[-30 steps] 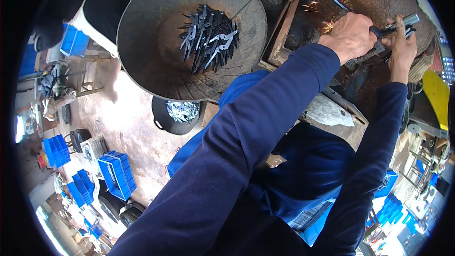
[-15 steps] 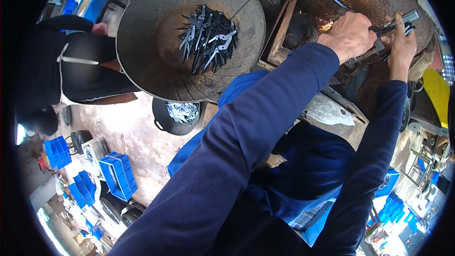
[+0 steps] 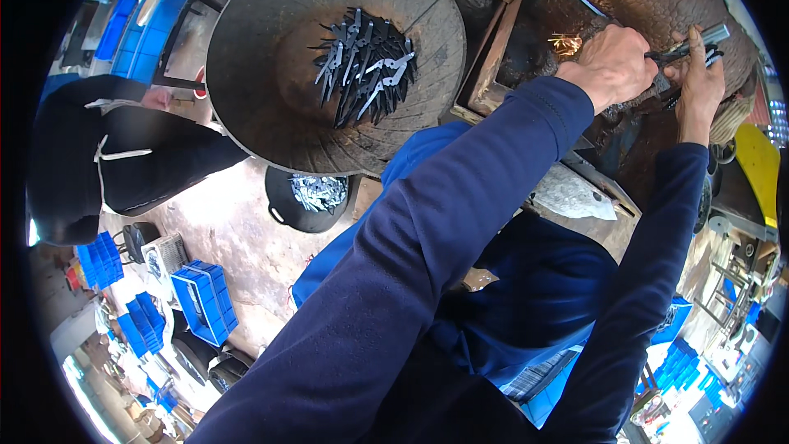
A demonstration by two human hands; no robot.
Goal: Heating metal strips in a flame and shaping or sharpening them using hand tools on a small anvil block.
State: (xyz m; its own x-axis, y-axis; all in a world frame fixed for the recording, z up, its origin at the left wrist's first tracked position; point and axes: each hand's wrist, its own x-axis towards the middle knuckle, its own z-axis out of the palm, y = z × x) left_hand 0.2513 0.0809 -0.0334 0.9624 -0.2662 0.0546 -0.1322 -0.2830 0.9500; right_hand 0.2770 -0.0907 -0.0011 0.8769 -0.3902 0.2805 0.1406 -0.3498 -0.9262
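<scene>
At the upper right, my left hand is closed in a fist around one end of a dark metal tool part. My right hand grips its other end, thumb and fingers pinched round it, close to a bright metal cylinder. Orange sparks fly just left of my left hand. The spot where the part meets whatever makes the sparks is hidden behind that hand. Left of my arms, a big round dark pan bears a pile of black metal tool parts with some bright, ground-looking faces.
A wooden-edged box surrounds the sparking spot. Beneath the pan, a black tub holds shiny metal pieces. Blue crates stand on the floor at left. A person in dark clothes is beyond the pan's left side.
The sparks have grown into a wider spray. My hands have barely shifted, still on the same part. The person at left has moved lower in view, baring more of the blue crates behind.
</scene>
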